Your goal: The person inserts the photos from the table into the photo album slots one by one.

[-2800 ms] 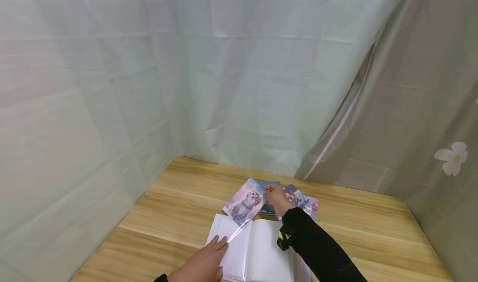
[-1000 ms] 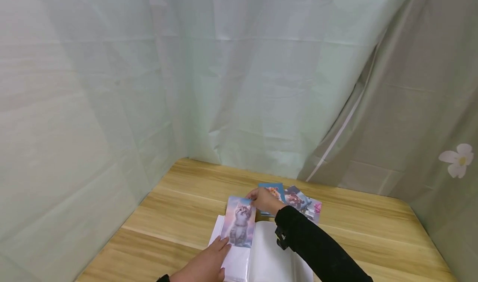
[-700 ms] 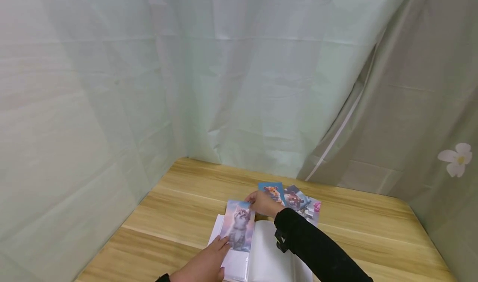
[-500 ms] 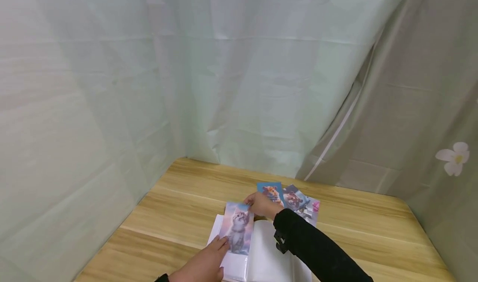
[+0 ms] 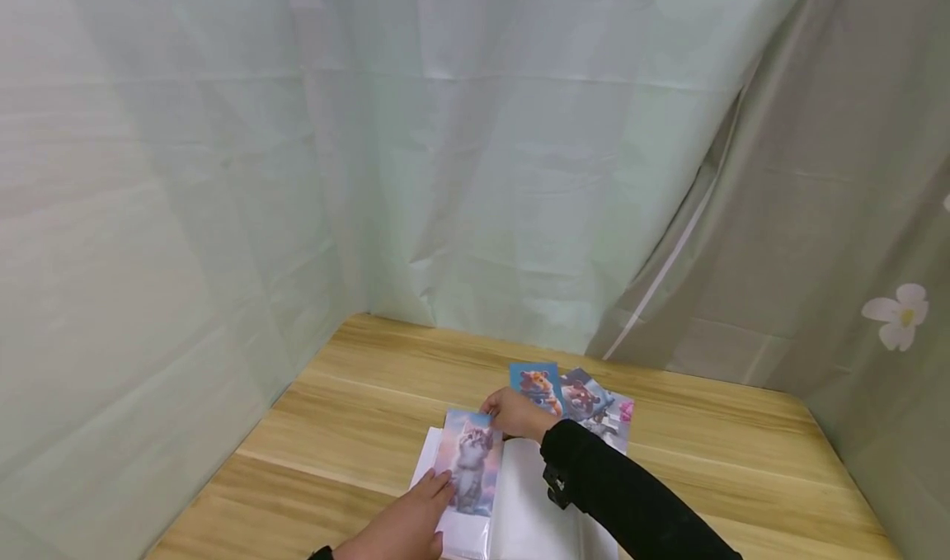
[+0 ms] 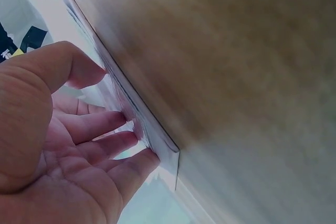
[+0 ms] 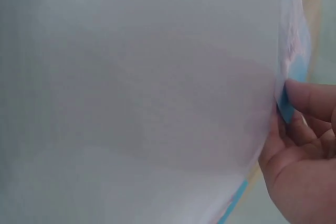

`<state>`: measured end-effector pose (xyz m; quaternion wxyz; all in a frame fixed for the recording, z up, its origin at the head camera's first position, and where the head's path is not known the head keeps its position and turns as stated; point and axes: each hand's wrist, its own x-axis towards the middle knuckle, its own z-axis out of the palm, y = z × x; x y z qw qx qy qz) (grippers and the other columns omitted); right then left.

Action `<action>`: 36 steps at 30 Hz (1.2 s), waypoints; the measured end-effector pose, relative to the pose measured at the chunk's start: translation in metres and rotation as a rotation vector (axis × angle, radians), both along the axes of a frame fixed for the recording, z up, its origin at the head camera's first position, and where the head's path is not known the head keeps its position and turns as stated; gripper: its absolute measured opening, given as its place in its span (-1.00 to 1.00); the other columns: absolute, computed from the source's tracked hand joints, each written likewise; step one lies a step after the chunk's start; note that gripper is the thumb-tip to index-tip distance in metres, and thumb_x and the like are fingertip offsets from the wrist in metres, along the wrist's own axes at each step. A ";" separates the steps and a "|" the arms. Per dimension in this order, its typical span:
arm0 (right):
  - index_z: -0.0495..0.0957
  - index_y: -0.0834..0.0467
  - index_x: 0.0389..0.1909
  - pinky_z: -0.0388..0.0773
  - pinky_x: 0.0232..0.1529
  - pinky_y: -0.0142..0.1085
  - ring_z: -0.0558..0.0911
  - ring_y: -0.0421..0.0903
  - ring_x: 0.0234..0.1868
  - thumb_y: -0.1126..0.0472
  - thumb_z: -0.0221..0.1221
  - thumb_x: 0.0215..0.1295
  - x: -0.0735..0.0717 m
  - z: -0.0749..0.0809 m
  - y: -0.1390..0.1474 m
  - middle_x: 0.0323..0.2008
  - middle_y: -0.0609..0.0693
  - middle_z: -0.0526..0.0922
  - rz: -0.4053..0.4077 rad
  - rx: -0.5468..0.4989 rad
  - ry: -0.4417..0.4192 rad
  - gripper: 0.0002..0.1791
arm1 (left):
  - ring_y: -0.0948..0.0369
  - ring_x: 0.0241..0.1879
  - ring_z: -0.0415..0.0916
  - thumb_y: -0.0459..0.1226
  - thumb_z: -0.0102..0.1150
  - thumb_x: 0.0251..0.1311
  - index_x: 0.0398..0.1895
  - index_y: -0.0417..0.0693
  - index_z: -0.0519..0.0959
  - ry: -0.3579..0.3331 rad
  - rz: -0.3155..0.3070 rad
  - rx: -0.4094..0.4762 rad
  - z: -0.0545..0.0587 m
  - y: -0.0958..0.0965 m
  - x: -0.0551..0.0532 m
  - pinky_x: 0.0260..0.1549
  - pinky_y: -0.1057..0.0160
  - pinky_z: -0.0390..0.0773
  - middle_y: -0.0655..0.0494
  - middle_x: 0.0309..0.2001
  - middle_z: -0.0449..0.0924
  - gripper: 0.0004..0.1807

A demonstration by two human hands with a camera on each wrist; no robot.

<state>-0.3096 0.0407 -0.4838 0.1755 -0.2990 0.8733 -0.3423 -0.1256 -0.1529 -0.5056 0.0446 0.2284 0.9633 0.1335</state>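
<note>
Apparently photo [image 5: 469,463] tight between right fingers [image 5: 496,403]

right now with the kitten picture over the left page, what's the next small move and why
Probably slide the kitten picture a little down the left page with the right grip. Its top edge juts past the top edge of the album, the right grip pinches near its upper right corner, and the left grip lies over the page's left side, which should help steady it.
</note>
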 end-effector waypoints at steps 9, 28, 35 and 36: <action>0.70 0.13 -0.24 0.62 -0.21 -0.24 0.65 -0.06 -0.22 0.59 0.09 0.28 0.000 -0.001 -0.003 -0.26 -0.04 0.68 0.014 0.113 0.173 -0.66 | -0.22 0.27 0.41 -0.29 0.42 0.03 0.22 -0.40 0.49 0.036 0.000 -0.003 -0.002 0.001 0.001 0.17 -0.01 0.50 -0.27 0.29 0.45 -0.34; 0.73 0.07 -0.19 0.59 -0.13 -0.32 0.61 -0.19 -0.22 0.65 0.10 0.22 0.008 0.003 -0.025 -0.27 -0.10 0.68 0.049 0.296 0.319 -0.55 | -0.15 0.32 0.37 -0.25 0.39 0.08 0.25 -0.33 0.48 -0.012 0.015 0.021 -0.001 0.001 0.000 0.21 -0.03 0.46 -0.21 0.32 0.43 -0.35; 0.72 0.09 -0.20 0.59 -0.14 -0.32 0.60 -0.16 -0.24 0.64 0.12 0.22 0.010 0.005 -0.026 -0.29 -0.08 0.66 0.056 0.279 0.282 -0.59 | -0.16 0.34 0.35 -0.26 0.37 0.10 0.26 -0.33 0.47 -0.018 0.011 0.044 0.001 -0.001 0.000 0.23 -0.05 0.44 -0.22 0.34 0.41 -0.37; 0.72 0.09 -0.21 0.59 -0.14 -0.33 0.60 -0.17 -0.25 0.64 0.12 0.22 0.011 0.005 -0.026 -0.30 -0.08 0.66 0.056 0.274 0.276 -0.59 | -0.16 0.34 0.34 -0.27 0.36 0.11 0.26 -0.33 0.47 -0.019 0.008 0.049 0.001 -0.001 0.000 0.23 -0.05 0.43 -0.23 0.34 0.41 -0.37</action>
